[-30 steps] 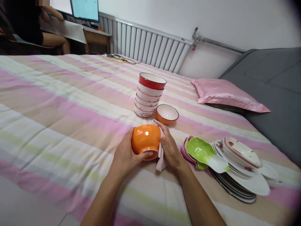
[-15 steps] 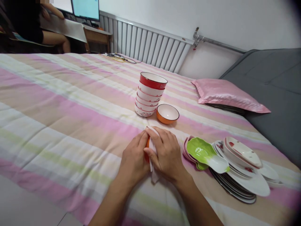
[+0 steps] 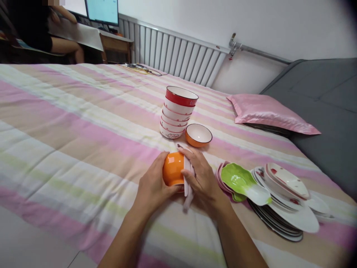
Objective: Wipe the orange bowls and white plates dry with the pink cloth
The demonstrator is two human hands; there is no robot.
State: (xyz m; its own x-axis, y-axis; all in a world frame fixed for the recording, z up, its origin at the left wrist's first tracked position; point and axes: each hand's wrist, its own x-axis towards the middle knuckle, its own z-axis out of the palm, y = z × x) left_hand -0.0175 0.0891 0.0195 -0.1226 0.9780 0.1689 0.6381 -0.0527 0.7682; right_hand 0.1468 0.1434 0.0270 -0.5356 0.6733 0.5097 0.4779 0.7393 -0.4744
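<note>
An orange bowl (image 3: 174, 168) is held on its side above the bed, its glossy outside toward me. My left hand (image 3: 154, 178) is closed round its left side, thumb near the lower edge. On the opposite side, my right hand (image 3: 201, 178) is closed on a pale cloth (image 3: 189, 186) pressed against the bowl; a loose end of the cloth hangs below. Just beyond my hands stands another orange bowl (image 3: 199, 134) with a white inside and dark rim. It sits beside a tall stack of white bowls (image 3: 175, 121) topped by a red bowl (image 3: 182, 97).
Right of my hands lie a green leaf-shaped dish (image 3: 240, 178), a stack of plates (image 3: 295, 216) and oval dishes (image 3: 287, 180). A pink pillow (image 3: 270, 111) rests by the grey headboard (image 3: 320, 85). Cables (image 3: 145, 69) lie at the far edge; a person (image 3: 30, 29) sits at a desk.
My hands have moved apart, and more of the orange bowl now shows between them. The cloth has shifted to the right with my right hand. The stacks have stayed put.
</note>
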